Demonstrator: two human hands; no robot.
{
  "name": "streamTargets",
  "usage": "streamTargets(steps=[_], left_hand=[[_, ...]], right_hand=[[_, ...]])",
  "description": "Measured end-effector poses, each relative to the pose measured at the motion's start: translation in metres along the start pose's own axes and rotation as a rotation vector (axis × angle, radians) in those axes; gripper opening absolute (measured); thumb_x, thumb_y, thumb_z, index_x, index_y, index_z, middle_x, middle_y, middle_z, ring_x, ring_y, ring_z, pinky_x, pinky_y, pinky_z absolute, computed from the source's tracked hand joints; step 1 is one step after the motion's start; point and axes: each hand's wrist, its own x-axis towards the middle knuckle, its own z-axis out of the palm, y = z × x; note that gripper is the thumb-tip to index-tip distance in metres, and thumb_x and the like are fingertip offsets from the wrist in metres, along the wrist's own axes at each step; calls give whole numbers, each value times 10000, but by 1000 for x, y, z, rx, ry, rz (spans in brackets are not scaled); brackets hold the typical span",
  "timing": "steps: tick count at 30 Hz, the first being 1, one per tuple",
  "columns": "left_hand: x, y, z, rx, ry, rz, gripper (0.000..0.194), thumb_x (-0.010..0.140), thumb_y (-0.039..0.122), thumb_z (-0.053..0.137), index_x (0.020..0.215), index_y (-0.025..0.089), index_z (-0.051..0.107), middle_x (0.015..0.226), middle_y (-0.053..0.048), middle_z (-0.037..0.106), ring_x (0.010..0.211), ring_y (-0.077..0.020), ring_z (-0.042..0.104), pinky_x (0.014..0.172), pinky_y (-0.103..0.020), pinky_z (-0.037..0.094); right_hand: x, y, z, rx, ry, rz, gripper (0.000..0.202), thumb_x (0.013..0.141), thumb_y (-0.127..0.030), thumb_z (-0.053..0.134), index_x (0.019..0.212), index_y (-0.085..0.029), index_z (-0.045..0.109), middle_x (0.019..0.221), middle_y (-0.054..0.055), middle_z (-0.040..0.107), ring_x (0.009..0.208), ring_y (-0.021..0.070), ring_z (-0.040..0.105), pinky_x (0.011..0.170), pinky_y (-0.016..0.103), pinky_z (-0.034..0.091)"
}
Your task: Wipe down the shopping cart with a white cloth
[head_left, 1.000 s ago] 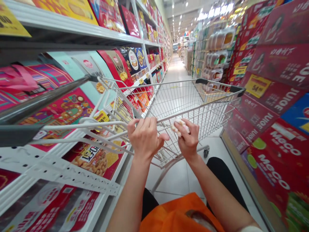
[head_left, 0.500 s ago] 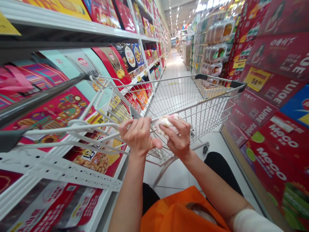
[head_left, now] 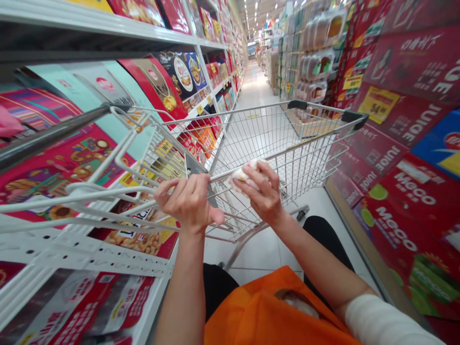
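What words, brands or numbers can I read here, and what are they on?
"MECO": bright red cartons.
"JUIOE" (fourth letter unclear, perhaps C): dark red boxes.
"54": yellow price tag; smaller digits blurred.
Too small or blurred: Chinese print on those boxes, farther price tag, lettering on shelf packages.
Shopping cart: nothing readable.

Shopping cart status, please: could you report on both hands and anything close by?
Left hand curled over top rail of shopping cart. Right hand holding whitish cloth against same rail. Stacked red cartons close beside the cart.
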Motion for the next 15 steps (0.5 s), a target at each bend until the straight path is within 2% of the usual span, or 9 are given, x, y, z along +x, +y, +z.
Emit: streamTargets(steps=[5,8,11,15], left_hand=[[-3,-5,2,-5,-30,-4,986,767,800,-220,787,260,604,565,-19,594,578,-219,476,824,-461,289],[-4,-7,2,-3,-29,-10,984,765,795,-229,766,261,598,575,-24,598,571,-212,463,825,-468,291],[-4,-9,0,31,-26,7,974,784,766,-236,773,263,598,584,-26,603,571,-210,476,848,-476,285],[-3,-11,-3,28,-40,10,962,783,776,-226,795,271,593,582,-24,618,570,-217,518,838,-476,309]], right_hand=[[-11,7,-6,72,-6,10,495,918,-34,526,1329,-300,599,1216,55,667,1225,206,592,1009,408,581],[-6,8,-13,62,43,64,525,905,-34,532,1331,-333,599,1233,43,656,1237,218,585,1027,439,567],[-4,13,-9,37,50,59,524,893,-47,579,1317,-355,605,1291,25,637,1286,219,557,1058,436,551],[-13,24,-4,88,14,15,517,864,-8,567,1277,-310,638,1250,44,661,1251,211,576,1015,415,571]])
